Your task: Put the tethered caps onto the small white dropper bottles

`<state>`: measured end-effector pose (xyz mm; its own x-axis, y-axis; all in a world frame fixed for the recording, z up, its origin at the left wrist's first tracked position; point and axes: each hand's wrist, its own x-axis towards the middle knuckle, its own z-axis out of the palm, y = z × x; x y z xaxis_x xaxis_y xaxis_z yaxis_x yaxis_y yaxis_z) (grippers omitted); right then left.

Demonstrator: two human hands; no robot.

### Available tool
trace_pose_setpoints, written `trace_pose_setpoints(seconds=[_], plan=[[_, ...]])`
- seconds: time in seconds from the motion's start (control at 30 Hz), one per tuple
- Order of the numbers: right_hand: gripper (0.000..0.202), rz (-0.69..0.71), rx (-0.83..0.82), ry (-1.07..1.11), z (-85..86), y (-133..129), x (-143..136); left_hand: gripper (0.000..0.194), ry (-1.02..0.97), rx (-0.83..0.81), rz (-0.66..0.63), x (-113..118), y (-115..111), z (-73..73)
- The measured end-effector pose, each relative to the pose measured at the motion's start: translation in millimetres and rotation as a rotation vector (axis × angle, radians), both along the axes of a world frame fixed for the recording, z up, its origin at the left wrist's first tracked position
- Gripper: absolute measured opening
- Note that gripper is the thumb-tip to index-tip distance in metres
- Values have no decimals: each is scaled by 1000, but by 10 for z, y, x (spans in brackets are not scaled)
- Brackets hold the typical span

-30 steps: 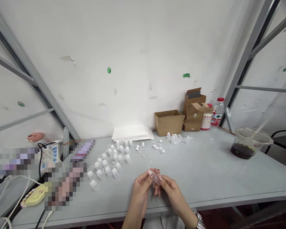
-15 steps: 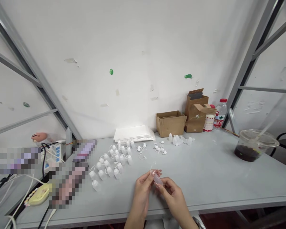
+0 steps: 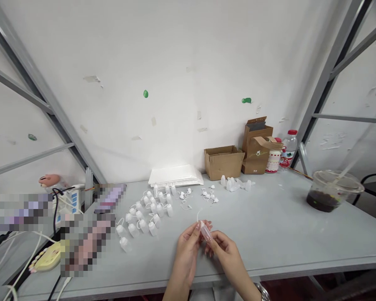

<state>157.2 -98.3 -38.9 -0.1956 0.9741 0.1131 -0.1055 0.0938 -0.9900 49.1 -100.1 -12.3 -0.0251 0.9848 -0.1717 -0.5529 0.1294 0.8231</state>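
Between my two hands, a small translucent plastic squeeze bottle (image 3: 207, 234) is held tilted above the front of the grey table. My left hand (image 3: 189, 242) pinches its upper end, where a white cap with a thin loop strap (image 3: 198, 215) sticks up. The bottle's lower part is gripped by the fingers of my right hand (image 3: 224, 248). Several similar capped bottles (image 3: 139, 215) stand in a group to the left. Loose white caps with straps (image 3: 209, 195) lie farther back, and uncapped bottles (image 3: 235, 184) lie near the cardboard box.
A stack of white sheets (image 3: 175, 175), an open cardboard box (image 3: 224, 163), a brown paper bag (image 3: 255, 154) and a water bottle (image 3: 288, 150) line the wall. A plastic cup of dark liquid (image 3: 324, 196) stands at right. Cables and a power strip (image 3: 77, 200) occupy the left.
The bottle shows more between my hands, with its cap end clearer. My right fingers have shifted slightly down along it. The view has moved a little; the other things stay put.
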Motion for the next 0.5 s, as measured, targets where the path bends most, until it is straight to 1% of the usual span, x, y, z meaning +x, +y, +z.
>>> trace_pose_setpoints(seconds=[0.07,0.17,0.27,0.37,0.47,0.5], plan=[[33,52,-12,56,13,25,13,30,7,8,9,-28,26,-13],[34,70,-31,96,36,32,21,29,29,16,15,-45,44,-17],[37,115,-85,161,71,25,36,26,23,31,-20,-32,33,-4],[39,186,-140,274,101,19,59,23,-14,51,-78,-6,7,18],[41,268,-194,352,108,17,64,22,-52,82,-83,24,-7,43],[42,272,-202,363,104,18,58,24,-49,83,-74,34,-6,50]])
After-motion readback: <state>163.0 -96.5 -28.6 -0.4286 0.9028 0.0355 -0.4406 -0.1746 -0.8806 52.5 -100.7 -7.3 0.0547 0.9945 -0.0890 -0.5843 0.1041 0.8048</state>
